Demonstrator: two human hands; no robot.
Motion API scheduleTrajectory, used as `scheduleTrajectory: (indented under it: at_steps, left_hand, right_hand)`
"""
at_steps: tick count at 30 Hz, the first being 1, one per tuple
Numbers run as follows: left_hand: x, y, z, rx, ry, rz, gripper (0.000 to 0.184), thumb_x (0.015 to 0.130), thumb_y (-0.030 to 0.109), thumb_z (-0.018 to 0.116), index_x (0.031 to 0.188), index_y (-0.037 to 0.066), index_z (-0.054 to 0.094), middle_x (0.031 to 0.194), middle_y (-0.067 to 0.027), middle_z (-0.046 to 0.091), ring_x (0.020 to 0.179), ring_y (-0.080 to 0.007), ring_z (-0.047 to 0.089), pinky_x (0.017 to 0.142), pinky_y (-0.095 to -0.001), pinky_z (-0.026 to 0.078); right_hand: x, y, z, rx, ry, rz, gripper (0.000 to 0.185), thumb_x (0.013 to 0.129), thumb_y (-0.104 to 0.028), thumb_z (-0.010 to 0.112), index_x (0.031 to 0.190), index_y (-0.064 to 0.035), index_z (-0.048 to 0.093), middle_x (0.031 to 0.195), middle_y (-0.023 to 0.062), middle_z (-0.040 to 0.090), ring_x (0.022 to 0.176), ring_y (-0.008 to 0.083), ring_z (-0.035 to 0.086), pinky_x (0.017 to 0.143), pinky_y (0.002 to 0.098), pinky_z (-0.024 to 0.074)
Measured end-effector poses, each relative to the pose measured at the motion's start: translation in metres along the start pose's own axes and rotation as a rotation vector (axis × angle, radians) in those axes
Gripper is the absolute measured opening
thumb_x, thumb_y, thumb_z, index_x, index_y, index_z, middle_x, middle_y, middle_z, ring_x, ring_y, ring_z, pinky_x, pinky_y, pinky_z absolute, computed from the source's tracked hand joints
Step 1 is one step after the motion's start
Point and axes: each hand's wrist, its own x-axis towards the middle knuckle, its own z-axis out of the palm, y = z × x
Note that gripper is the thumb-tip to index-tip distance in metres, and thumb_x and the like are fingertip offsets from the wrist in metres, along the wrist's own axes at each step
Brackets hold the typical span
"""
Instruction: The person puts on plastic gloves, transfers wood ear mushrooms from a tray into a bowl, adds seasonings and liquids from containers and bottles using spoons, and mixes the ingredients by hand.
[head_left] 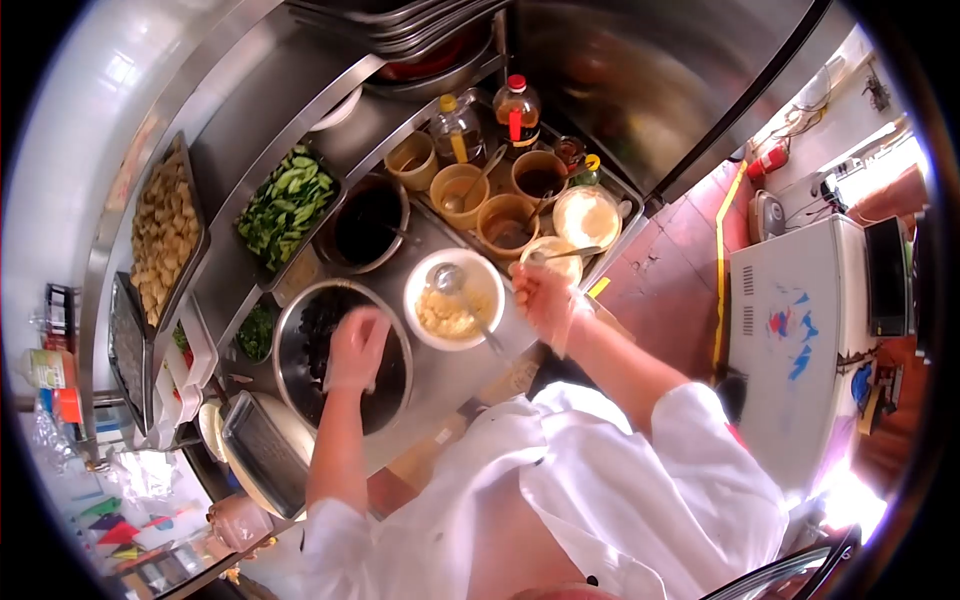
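At the near edge of the steel counter (455, 388), the left hand (358, 350) is over dark food (316, 328) in a steel bowl (394, 398), its blurred fingers seemingly together. The right hand (545, 300), fingers bent, any pinch unclear, is beside a pale tub (562, 265). Beyond are red floor tiles (682, 248) and a white cabinet (785, 330).

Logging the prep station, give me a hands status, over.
Left hand over the steel bowl of dark food. Right hand by the pale tub, grip unclear. Between them, white bowl, ladle in it.
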Motion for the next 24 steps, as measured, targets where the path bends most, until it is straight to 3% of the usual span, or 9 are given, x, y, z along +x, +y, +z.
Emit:
scheduleTrajectory:
  at_steps: [4,6,9,10,12,14,16,22,24]
  left_hand:
    - [0.142,0.042,0.098,-0.027,0.006,-0.005,0.027,0.09,0.026,0.072,0.103,0.003,0.066,0.092,-0.0074,0.068,0.088,-0.0167,0.066,0.081,-0.0297,0.052]
    - [0.206,0.047,0.14,0.042,0.054,-0.002,0.036,0.089,0.032,0.073,0.11,0.003,0.066,0.098,-0.0077,0.07,0.088,-0.0181,0.065,0.082,-0.0308,0.052]
    - [0.279,0.056,0.18,-0.239,0.144,-0.126,0.04,0.089,0.035,0.072,0.113,0.004,0.066,0.098,-0.0073,0.069,0.086,-0.0188,0.064,0.078,-0.0307,0.052]
    - [0.295,0.067,0.187,-0.233,0.112,-0.268,0.041,0.089,0.035,0.072,0.114,0.004,0.065,0.099,-0.0076,0.069,0.086,-0.0187,0.063,0.077,-0.031,0.051]
    - [0.319,0.084,0.198,-0.219,0.042,-0.554,0.041,0.089,0.034,0.072,0.116,0.004,0.065,0.101,-0.0082,0.068,0.085,-0.0184,0.062,0.076,-0.0314,0.05]
    - [0.322,0.07,0.212,-0.47,0.1,-0.501,0.039,0.09,0.031,0.071,0.119,0.006,0.063,0.101,-0.0088,0.067,0.087,-0.0175,0.059,0.077,-0.0308,0.047]
    - [0.324,0.063,0.218,-0.583,0.161,-0.526,0.038,0.09,0.029,0.071,0.122,0.008,0.063,0.106,-0.0089,0.066,0.091,-0.0164,0.058,0.078,-0.0299,0.047]
    - [0.305,0.047,0.219,-0.931,0.38,-0.346,0.045,0.088,0.01,0.074,0.129,0.006,0.054,0.122,-0.0071,0.06,0.112,-0.0196,0.058,0.096,-0.0322,0.049]
    - [0.302,0.036,0.212,-1.06,0.476,-0.255,0.044,0.088,0.009,0.073,0.128,0.006,0.054,0.122,-0.0079,0.06,0.114,-0.0195,0.058,0.096,-0.0332,0.049]
  right_hand:
    - [-0.003,-0.039,-0.077,0.008,-0.025,0.147,0.016,0.094,-0.018,0.064,0.101,-0.0032,0.065,0.083,0.0029,0.062,0.07,0.0152,0.055,0.064,0.0261,0.0433]
    - [-0.016,-0.066,-0.129,0.111,0.104,0.13,0.016,0.094,-0.017,0.063,0.101,-0.0032,0.065,0.083,0.0036,0.062,0.069,0.0157,0.054,0.063,0.0262,0.0436]
    - [-0.055,-0.105,-0.216,0.053,0.15,-0.028,0.012,0.096,-0.017,0.06,0.09,-0.006,0.063,0.076,0.003,0.059,0.064,0.0146,0.052,0.056,0.0256,0.0427]
    - [-0.074,-0.119,-0.233,0.22,0.205,-0.01,0.014,0.096,-0.017,0.059,0.086,-0.0079,0.061,0.074,0.0025,0.058,0.06,0.0138,0.051,0.053,0.026,0.0422]
    - [-0.098,-0.129,-0.29,0.175,0.449,-0.064,0.015,0.095,-0.017,0.059,0.083,-0.0093,0.059,0.069,-0.0008,0.055,0.054,0.0095,0.051,0.044,0.0219,0.042]
    - [-0.125,-0.137,-0.316,0.159,0.721,-0.087,0.015,0.096,-0.017,0.058,0.083,-0.0099,0.061,0.069,-0.0008,0.057,0.055,0.01,0.053,0.046,0.0216,0.044]
    - [-0.143,-0.133,-0.346,0.225,0.828,-0.097,0.018,0.097,-0.019,0.057,0.082,-0.0109,0.062,0.068,-0.0005,0.058,0.055,0.0106,0.054,0.047,0.0211,0.0443]
    - [-0.151,-0.101,-0.384,0.094,0.861,0.121,0.023,0.098,-0.021,0.055,0.079,-0.011,0.061,0.069,0.0002,0.059,0.06,0.0108,0.055,0.054,0.0233,0.0468]
    - [-0.141,-0.103,-0.38,0.013,1.022,0.163,0.018,0.097,-0.017,0.055,0.081,-0.0091,0.06,0.065,0.0001,0.053,0.052,0.0124,0.047,0.048,0.0252,0.0398]
